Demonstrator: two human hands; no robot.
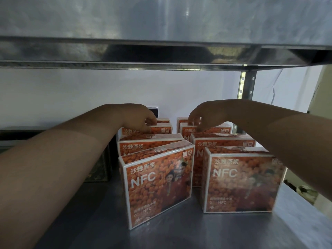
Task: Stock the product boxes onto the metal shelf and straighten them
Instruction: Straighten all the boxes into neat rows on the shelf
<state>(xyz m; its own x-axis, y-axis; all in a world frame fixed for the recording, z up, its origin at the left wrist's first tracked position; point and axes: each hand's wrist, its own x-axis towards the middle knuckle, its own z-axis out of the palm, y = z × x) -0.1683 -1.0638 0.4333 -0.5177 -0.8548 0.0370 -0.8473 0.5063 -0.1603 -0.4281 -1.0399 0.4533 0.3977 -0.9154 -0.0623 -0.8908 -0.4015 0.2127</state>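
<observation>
Boxes, the product boxes (222, 143), stand upright on the metal shelf (179, 236) in 2 columns running front to back, about 4 deep on each side, with their orange faces turned outward so the labels can be read from the front. The front left box (158, 186) sits skewed, its right edge swung back, while the front right box (240, 180) looks squarer; the row probably needs truing from the back forward, which would explain the reach. Both bare forearms stretch in under the upper shelf (161, 51) and pass over the nearer boxes, wrists bent so the hands drop from above. The left hand (143, 119) has its fingers curled over the top edge of the third left box (161, 129), thumb on the front face, apparently pinching it. The right hand (201, 115) mirrors this on the third right box (215, 130), its fingers narrow and hooked behind the top edge. A grip at the top lets each box be pivoted or nudged without toppling its neighbours.
</observation>
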